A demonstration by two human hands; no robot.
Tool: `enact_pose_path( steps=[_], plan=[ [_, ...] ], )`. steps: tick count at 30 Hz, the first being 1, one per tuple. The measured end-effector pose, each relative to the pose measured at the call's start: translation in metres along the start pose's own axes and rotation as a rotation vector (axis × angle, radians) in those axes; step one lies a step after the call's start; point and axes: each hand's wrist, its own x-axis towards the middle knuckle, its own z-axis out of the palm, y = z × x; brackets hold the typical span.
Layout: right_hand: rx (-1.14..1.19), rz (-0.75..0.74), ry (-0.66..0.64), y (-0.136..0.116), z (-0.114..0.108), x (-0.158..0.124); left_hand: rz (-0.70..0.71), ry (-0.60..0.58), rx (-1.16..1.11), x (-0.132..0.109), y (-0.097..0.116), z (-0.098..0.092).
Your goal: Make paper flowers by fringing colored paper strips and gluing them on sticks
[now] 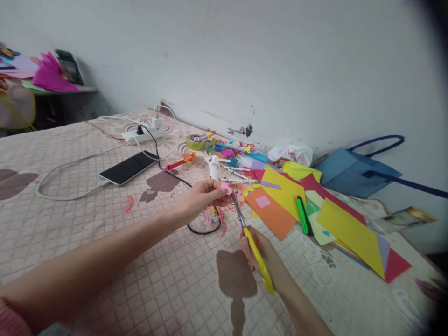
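My left hand (206,195) is closed in a pinch on a small piece of pink paper (226,188), held above the patterned cloth. My right hand (257,249) grips scissors with yellow handles (258,259), their metal blades pointing up and away towards the pink paper. The blade tips lie at the right edge of the paper; whether they touch it I cannot tell. Just behind my left hand stands a white glue-gun-like object (213,168), its lower part hidden by the hand. Paper scraps (213,215) lie below and around the pinched piece.
Coloured paper sheets (280,191) and a green box cutter (304,215) lie to the right, near white string (317,259). A blue bag (357,170) leans by the wall. On the left are a phone (129,168), a power strip (143,135) and cables. Yellow tape (196,142) stands at the back.
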Motion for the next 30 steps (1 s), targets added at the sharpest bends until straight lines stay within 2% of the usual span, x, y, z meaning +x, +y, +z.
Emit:
enact_pose_path(
  steps=[30],
  plan=[
    [-0.024,0.033,0.009,-0.0056,-0.0014,0.0,0.02,-0.051,0.058,0.0035,-0.0015,-0.0054]
  ],
)
